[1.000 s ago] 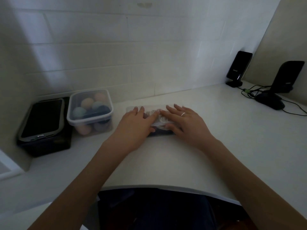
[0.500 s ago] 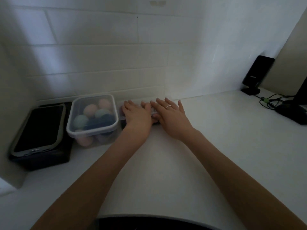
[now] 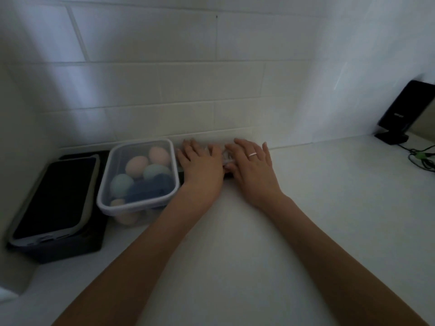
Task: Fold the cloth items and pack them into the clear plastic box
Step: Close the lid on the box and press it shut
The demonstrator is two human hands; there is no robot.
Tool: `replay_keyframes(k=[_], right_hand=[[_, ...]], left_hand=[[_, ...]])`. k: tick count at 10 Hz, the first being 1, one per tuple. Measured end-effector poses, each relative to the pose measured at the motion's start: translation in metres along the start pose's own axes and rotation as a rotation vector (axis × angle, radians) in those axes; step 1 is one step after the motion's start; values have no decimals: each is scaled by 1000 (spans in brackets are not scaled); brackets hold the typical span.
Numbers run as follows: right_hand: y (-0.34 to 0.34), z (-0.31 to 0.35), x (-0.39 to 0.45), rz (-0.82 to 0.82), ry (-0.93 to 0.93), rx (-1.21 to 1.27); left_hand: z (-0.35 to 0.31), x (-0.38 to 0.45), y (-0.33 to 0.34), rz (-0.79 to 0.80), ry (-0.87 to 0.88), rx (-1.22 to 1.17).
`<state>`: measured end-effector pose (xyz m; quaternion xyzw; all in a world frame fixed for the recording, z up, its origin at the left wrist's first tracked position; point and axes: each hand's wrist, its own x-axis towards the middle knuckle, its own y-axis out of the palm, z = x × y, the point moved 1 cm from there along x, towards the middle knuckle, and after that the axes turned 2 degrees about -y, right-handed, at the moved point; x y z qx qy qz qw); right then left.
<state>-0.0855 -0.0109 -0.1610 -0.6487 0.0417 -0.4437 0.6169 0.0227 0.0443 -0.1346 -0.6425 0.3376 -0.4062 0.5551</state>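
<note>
We have our left hand [image 3: 203, 166] and right hand [image 3: 251, 164] lying side by side, fingers straight and flat, pressing down on the clear plastic box [image 3: 225, 157], which sits against the tiled wall [image 3: 188, 90] at the back of the desk [image 3: 235, 243]. Only a sliver of it shows between our hands, with something pale and something dark inside; we cannot tell how it is folded. Our right hand wears a ring [image 3: 252, 154]. Just beside our left hand stands a lidded container [image 3: 138, 177] of pastel rounded pieces, then a black box [image 3: 58, 203]. Far right are a black stand [image 3: 404, 114] and cables [image 3: 421, 158].
</note>
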Motion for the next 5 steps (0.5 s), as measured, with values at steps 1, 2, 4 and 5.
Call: replay_keyframes(k=[1,2,4,5], right_hand=[[2,4,-2,-24,35,-89],[4,5,-2,-22,33,-99],[-8,1,3,63,19,1],[-28,-2,7,149,79,199]], left_hand=[[2,-1,2,-48,46,-50],[2,-2,3,-61,53,-57],[-6,-8,-3,-44,-33,-101],[-7,-8,-14,18,17,-181]])
